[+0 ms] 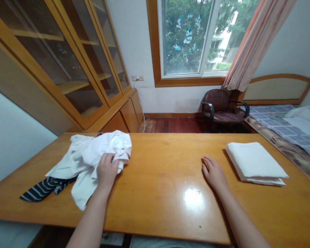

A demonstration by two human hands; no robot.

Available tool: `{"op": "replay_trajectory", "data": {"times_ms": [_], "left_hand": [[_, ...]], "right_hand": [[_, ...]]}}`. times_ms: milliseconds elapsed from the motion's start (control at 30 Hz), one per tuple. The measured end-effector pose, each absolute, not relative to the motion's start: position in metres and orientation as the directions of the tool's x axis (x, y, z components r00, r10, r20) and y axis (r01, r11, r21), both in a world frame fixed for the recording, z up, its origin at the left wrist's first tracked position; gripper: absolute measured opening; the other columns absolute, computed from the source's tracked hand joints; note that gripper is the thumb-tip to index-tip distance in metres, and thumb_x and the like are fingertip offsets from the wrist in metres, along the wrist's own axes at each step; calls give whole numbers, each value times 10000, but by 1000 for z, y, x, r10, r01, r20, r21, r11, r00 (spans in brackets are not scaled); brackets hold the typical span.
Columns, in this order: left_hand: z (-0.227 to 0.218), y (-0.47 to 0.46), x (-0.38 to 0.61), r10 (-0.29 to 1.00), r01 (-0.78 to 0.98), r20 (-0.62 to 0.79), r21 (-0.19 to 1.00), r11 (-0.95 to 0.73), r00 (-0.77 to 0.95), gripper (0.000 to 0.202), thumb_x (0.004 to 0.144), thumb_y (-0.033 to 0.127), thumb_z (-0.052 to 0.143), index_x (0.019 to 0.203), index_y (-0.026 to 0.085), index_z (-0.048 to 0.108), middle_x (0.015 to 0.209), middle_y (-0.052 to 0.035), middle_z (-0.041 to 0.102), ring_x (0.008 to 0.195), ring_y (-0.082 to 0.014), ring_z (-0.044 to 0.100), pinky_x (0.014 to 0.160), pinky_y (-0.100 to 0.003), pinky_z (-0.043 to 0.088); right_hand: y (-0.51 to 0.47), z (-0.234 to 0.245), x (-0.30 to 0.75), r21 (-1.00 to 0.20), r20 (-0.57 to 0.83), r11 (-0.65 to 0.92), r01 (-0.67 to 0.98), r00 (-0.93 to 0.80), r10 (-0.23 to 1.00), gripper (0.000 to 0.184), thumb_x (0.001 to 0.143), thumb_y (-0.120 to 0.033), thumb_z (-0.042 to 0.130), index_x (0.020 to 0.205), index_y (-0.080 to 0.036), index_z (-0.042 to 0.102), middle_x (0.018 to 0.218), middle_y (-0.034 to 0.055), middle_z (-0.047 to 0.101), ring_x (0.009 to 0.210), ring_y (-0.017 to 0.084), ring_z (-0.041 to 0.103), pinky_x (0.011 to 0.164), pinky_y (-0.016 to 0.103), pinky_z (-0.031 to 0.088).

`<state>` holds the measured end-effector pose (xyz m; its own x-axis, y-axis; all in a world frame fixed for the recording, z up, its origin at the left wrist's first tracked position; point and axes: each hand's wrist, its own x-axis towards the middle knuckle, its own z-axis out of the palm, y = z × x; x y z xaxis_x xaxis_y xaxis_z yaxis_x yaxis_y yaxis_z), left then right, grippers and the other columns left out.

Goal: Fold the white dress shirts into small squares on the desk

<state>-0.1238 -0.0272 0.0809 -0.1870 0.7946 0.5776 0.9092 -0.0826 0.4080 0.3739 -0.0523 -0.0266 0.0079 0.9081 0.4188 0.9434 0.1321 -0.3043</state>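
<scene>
My left hand (107,169) is closed on the near right edge of a crumpled pile of white clothing (100,147) on the left of the wooden table. The pile's exact garments cannot be made out. A black-and-white striped cloth (42,188) sticks out from under it toward the left. Resting on the tabletop right of the middle, my right hand (215,174) holds nothing; its fingers are loosely bent and a gap shows by the thumb. To its right lies a white cloth folded into a thick square (255,162), which the hand does not touch.
The wooden table (155,203) spans the foreground and reflects a bright light. Beyond it are a glass-door cabinet (67,86) at left, a brown armchair (222,105) under the window, and a bed (297,127) at right. A white cord (141,103) hangs from a wall socket.
</scene>
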Motion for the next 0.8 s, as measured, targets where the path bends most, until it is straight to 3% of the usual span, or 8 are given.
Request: {"op": "replay_trajectory", "data": {"times_ms": [133,200,367,467,600,800], "left_hand": [[59,-44,-49,901,652,434,679,-336,12,86,766,185,615,802,248,661,795,-35,598,823,-244,563,807,-332,432],[47,-54,-14,928,454,342,810,-371,148,140,743,158,668,816,270,709,787,-35,619,818,-242,578,809,-326,442],[31,-71,37,898,205,261,915,-346,353,267,799,158,678,1017,289,760,987,-78,700,985,-259,620,924,-369,452],[29,-72,38,896,167,269,924,-343,352,255,800,172,697,1023,277,760,1000,-78,699,993,-248,629,933,-372,469],[25,-69,22,883,335,378,823,-458,279,290,808,119,630,1056,240,720,1009,-59,674,996,-214,630,914,-362,501],[39,-65,-4,821,578,571,665,-473,14,212,890,180,587,1076,222,681,1064,-61,638,1028,-188,623,940,-357,528]], "right_hand": [[-54,-24,372,-320,412,164,933,-19,911,374,957,-299,437,1246,-174,639,1286,134,647,1236,293,571,1085,483,452],[-57,-21,367,-346,386,211,914,-67,920,398,950,-329,472,1300,-198,609,1307,124,637,1251,296,559,1093,498,440],[-66,-14,339,-478,317,334,813,-194,928,661,857,-356,628,1482,-256,439,1473,139,488,1315,302,513,1081,475,454],[-69,-11,323,-574,366,386,722,-195,910,605,828,-318,660,1415,-247,531,1467,154,471,1331,305,495,1079,461,454],[-69,-5,314,-714,415,399,575,-111,903,292,862,-236,571,1105,-229,734,1168,122,648,1099,259,636,957,401,522],[-73,22,315,-845,412,346,408,83,907,229,819,-215,552,919,-233,757,930,54,725,896,233,660,804,341,510]]}}
